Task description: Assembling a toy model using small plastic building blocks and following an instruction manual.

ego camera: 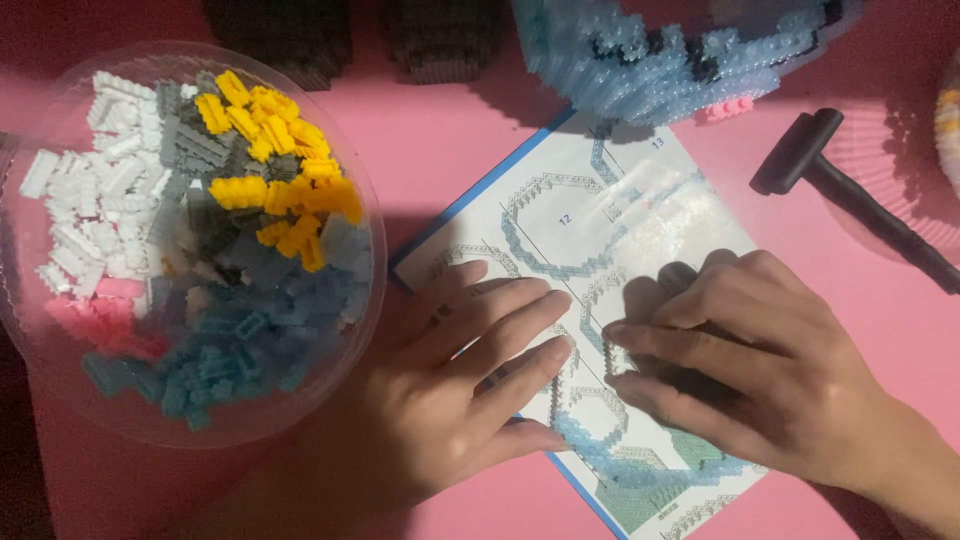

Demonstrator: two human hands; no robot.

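My left hand (455, 385) lies flat, fingers spread, on the left part of a printed instruction sheet (585, 215) with blue-grey building diagrams. My right hand (745, 355) rests on the sheet's right part, fingers curled and pointing left, pressing down; whether something small lies under the fingers is hidden. The fingertips of both hands nearly meet at the sheet's middle. The sheet lies tilted on a pink tabletop (455, 140).
A clear round bowl (365, 300) at the left holds several small bricks in white, grey, yellow, pink and teal. A light-blue brick build (650, 60) stands at the top. A black small hammer (840, 190) lies at the right. Dark brick blocks (285, 35) sit top left.
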